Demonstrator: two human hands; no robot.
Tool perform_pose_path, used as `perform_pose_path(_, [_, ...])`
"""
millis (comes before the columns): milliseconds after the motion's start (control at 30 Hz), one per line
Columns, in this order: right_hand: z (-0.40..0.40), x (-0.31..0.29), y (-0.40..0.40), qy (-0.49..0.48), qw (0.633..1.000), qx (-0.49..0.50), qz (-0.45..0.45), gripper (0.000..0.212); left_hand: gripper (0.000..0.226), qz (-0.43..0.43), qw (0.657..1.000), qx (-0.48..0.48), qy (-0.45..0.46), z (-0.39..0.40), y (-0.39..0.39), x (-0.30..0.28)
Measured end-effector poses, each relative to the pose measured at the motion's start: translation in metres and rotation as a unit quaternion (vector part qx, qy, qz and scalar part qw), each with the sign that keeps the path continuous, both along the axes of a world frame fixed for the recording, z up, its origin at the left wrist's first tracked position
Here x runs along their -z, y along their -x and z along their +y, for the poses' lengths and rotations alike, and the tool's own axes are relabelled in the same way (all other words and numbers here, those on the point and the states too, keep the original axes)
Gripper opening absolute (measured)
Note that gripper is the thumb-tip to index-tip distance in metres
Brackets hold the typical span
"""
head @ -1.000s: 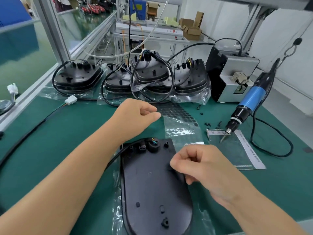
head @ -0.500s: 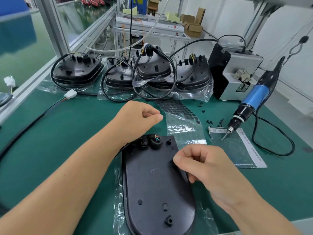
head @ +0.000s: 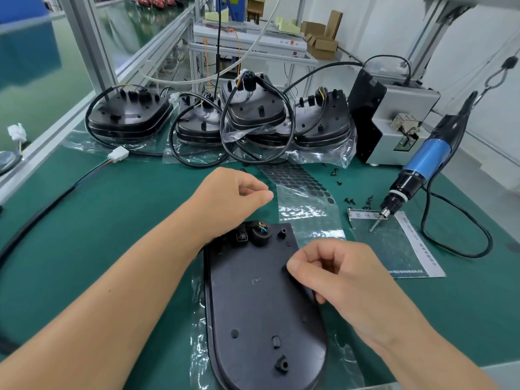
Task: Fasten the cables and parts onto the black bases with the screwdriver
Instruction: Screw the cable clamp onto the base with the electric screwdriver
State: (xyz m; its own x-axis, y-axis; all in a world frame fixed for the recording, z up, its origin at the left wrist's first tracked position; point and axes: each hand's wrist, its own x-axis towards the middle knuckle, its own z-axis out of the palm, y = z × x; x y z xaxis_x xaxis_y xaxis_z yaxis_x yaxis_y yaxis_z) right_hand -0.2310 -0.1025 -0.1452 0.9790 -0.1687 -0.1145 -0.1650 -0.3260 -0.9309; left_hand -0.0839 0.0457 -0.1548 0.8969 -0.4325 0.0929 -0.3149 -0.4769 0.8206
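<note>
Black base (head: 253, 305): flat on a clear plastic bag (head: 198, 347) on the green bench mat (head: 112, 220), directly before the person. Long axis runs from the near edge away toward the back of the bench, rounded end nearest, squared end with connector sockets and coloured wires farthest.

Left hand (head: 228, 198): hovering above the base's far left corner, fingers curled in with thumb against forefinger; whether it pinches anything cannot be told.

Right hand (head: 334, 274): over the base's right edge, fingers curled, thumb and forefinger tips pressed together at the surface; any small part between them is hidden.

Electric screwdriver (head: 416, 175): blue-bodied, hanging at right, tilted, bit down-left on a printed sheet (head: 399, 246).

Loose black screws (head: 357, 199): scattered just beside the bit.

Stacked finished bases with cables (head: 253, 122): along the back.
</note>
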Motion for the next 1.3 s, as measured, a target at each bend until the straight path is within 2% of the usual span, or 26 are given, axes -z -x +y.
perform_pose_path(267, [0.003, 0.0, 0.001, 0.022, 0.999, 0.024, -0.013, 0.006, 0.012, 0.005, 1.0, -0.002, 0.006, 0.0, 0.002, 0.0])
perform_pose_path(967, [0.011, 0.001, 0.005, 0.066, 0.995, 0.059, -0.043, 0.012, 0.009, 0.01, 1.0, 0.004, 0.01, 0.001, 0.004, 0.0])
perform_pose_path(1133, [0.007, -0.002, -0.001, 0.058, 0.997, 0.045, -0.016, 0.012, 0.007, 0.014, 1.0, 0.006, 0.009, 0.0, 0.004, 0.0])
perform_pose_path(1233, [0.003, -0.001, -0.005, 0.0, 0.999, 0.033, 0.033, 0.028, 0.005, 0.013, 1.0, 0.006, 0.005, 0.0, 0.005, -0.001])
perform_pose_path(1300, [0.001, 0.001, -0.009, -0.024, 0.997, 0.039, 0.061, 0.029, 0.006, 0.012, 1.0, 0.009, 0.003, -0.001, 0.005, -0.001])
